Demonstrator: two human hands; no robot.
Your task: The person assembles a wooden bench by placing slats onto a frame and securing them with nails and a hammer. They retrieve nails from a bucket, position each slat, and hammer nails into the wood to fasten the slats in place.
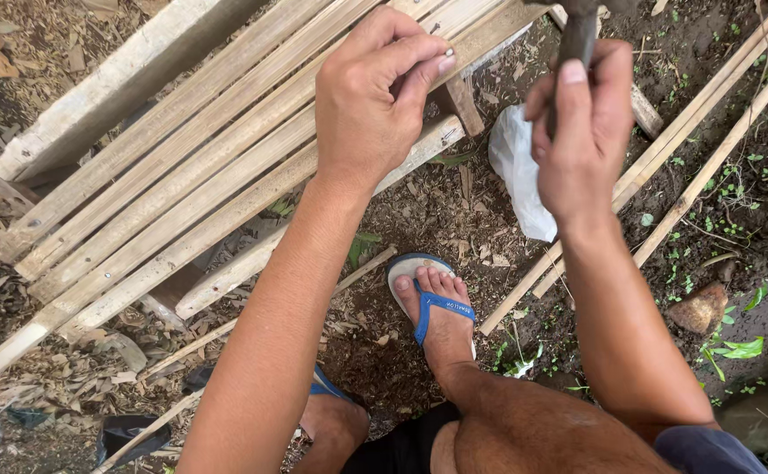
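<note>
Gripping hammer handle (pixel 574 44), r. hand (pixel 582 132); slats (pixel 182 175) left.

The slat panel (pixel 182 175) is filling the upper left, its strips lying tight together, leaving no gaps for fingers. The left hand (pixel 375 96) is sitting over its right end, the right hand (pixel 581 132) gripping a dark handle (pixel 577 39) just beside it. Between them, bare ground is lying open above a white bag (pixel 516 167). Loose sticks (pixel 691 140) are crossing the right side, and a foot in a blue sandal (pixel 432 303) is blocking the ground below.
</note>
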